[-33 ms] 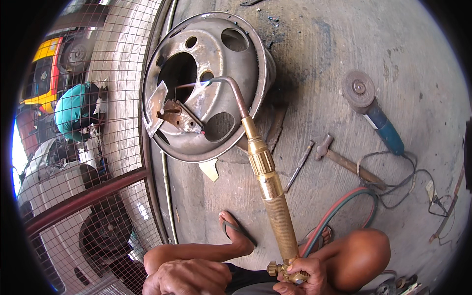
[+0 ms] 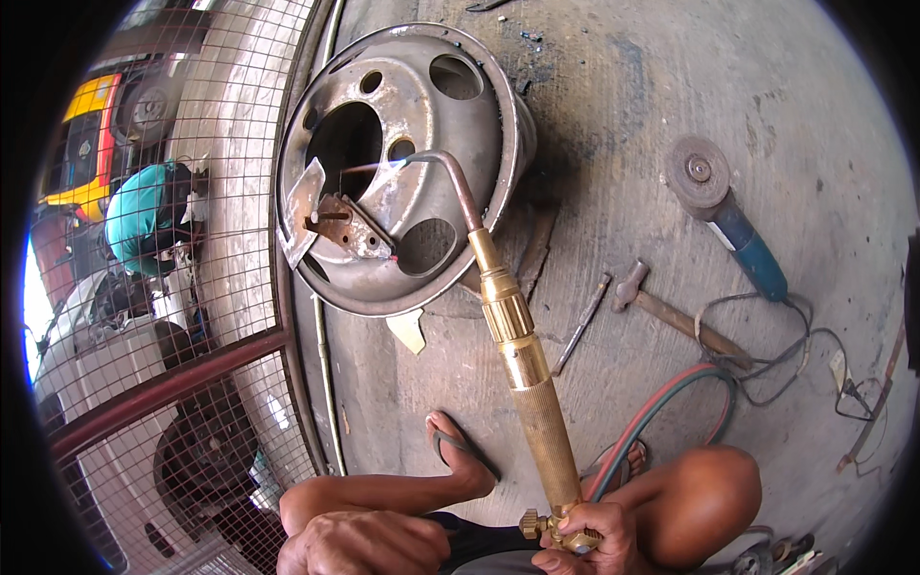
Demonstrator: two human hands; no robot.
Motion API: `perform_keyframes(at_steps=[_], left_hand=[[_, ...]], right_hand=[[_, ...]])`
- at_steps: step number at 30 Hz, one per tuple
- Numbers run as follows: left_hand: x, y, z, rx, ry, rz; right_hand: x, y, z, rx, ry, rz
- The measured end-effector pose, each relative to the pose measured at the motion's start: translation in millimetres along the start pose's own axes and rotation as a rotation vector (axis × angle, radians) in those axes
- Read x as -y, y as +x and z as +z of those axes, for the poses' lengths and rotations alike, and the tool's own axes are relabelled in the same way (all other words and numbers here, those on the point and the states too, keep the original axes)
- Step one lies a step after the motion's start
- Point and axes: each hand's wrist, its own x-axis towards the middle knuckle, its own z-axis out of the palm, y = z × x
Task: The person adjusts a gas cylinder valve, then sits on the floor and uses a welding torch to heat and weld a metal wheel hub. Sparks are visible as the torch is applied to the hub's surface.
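In my right hand is the valve end of a brass gas torch, fingers wrapped round it. Its bent copper tip gives off a thin flame over the face of a steel wheel rim. On the rim lies a rusty metal bracket beside a thin bare metal plate; the flame passes above them, and I cannot tell if it touches either. My left hand is closed by my left knee, knuckles up. Its fingertips are hidden, so what it may hold is not visible.
Red and green hoses curve up by my right foot. To the right lie a hammer, a metal rod and a corded angle grinder. At left stands a wire mesh fence; behind it a person bends near vehicles.
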Motion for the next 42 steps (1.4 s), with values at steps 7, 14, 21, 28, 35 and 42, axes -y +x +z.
perform_keyframes(at_steps=[7, 14, 21, 28, 35, 42], left_hand=[[-11, 16, 7, 0.173, -0.118, 0.12], [-12, -10, 11, -0.076, 0.01, -0.075], [28, -10, 9, -0.644, 0.474, -0.958], [43, -22, 0, -0.592, 0.226, -0.937], [46, -33, -7, -0.588, 0.206, -0.912], [46, -38, -12, -0.583, 0.242, -0.899]], right_hand=[[-6, -10, 11, -0.061, -0.013, 0.061], [-4, -14, 13, 0.01, 0.016, 0.139], [-24, -24, 29, -0.033, -0.09, 0.111], [-25, -31, 49, -0.075, -0.098, 0.187], [-28, -31, 60, -0.086, -0.101, 0.217], [-29, -28, 65, -0.089, -0.069, 0.241]])
